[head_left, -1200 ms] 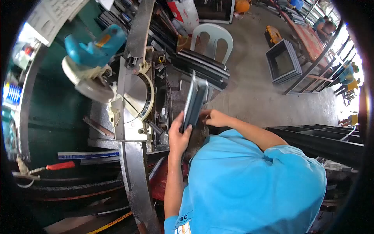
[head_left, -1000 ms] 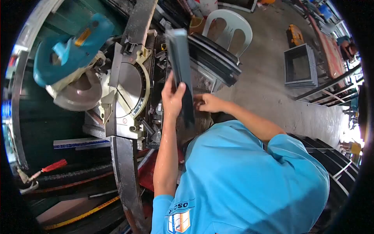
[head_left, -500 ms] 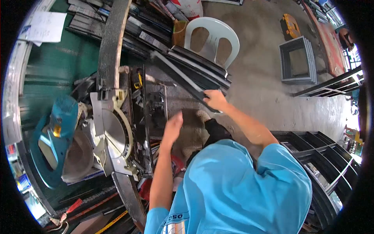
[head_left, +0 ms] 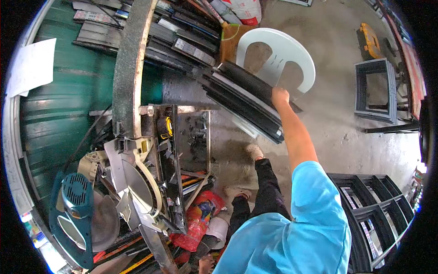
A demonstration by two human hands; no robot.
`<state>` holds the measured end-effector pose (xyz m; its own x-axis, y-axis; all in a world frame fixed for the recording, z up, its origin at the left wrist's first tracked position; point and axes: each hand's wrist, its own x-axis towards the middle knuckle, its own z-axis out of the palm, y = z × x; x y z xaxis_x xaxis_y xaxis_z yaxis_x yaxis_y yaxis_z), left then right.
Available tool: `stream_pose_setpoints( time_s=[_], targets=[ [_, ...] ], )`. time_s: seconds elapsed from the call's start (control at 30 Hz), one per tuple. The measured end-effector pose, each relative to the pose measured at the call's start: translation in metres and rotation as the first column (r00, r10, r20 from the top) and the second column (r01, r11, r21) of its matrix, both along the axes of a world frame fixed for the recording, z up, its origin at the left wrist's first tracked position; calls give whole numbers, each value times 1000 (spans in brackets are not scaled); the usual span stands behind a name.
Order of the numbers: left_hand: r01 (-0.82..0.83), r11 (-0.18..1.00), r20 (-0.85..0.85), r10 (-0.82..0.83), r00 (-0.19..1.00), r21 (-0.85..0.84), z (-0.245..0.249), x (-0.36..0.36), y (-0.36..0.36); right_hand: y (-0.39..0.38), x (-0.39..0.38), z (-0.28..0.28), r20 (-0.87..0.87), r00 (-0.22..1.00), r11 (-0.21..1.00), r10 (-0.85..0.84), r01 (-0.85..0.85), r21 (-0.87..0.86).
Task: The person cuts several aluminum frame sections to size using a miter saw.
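My right hand (head_left: 280, 97) is closed around the near part of a black metal profile (head_left: 248, 81), the uppermost strip on a pile. Beneath it, several more dark profiles (head_left: 242, 106) lie side by side, slanting across the white plastic chair (head_left: 303, 68). At the bottom edge of the view, my left hand (head_left: 206, 264) shows only in part, fingers curled, beside a white bucket-like container (head_left: 217, 229). Whatever it may hold is hidden.
A mitre saw with a teal motor housing (head_left: 76, 194) stands at the left. A yellow tape measure (head_left: 169, 127) rests on the bench frame. Dark frames (head_left: 372, 205) lie at the right; grey frames (head_left: 392, 91) stand farther off. A red bag (head_left: 196, 223) is near my feet.
My right hand has moved up and right, and the profile it held at a slant now lies on the pile. My left hand has dropped to the bottom edge. The view has shifted.
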<state>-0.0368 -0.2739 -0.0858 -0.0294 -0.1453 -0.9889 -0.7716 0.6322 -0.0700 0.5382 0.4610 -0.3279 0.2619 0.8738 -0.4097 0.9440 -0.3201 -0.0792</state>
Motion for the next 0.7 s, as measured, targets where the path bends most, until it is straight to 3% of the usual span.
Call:
stream_pose_setpoints(
  time_s=[0.03,0.1,0.13,0.17,0.23,0.3,0.4,0.47,0.57,0.63,0.7],
  targets=[
    [-6,1000,-4,6,1000,-10,-2,4,-8,3,-1,-8,-4,1000,1000,6,-6,-10],
    [268,930,-245,-329,912,-251,-1,20,-19,8,-4,-18,-40,996,997,-80,79,-25],
    [685,699,78,-686,723,-207,6,19,10,1,-13,-15,-44,991,992,-124,125,27],
    [681,699,84,-682,727,-218,18,31,32,-9,-23,-12,-47,992,993,-120,121,14],
    [621,758,-48,-640,766,-197,23,60,70,-17,-39,-3,55,998,922,41,-59,383],
    [553,817,-187,-576,796,-164,23,87,88,-30,-55,-15,-182,967,955,181,-129,266],
    [475,873,-332,-484,810,-114,20,102,89,-45,-78,-16,-222,966,985,132,-102,142],
    [474,876,-272,-480,834,-94,11,96,85,-40,-83,-37,-173,984,999,-36,41,20],
    [466,884,-273,-458,846,-36,-8,87,54,-30,-83,-23,-184,969,985,-162,147,-89],
    [505,862,-289,-493,821,-36,-9,85,48,-33,-75,-30,-214,966,989,-146,140,-43],
    [546,837,-299,-527,796,-22,-8,93,57,-34,-66,-37,-306,947,983,-93,138,125]
  ],
)
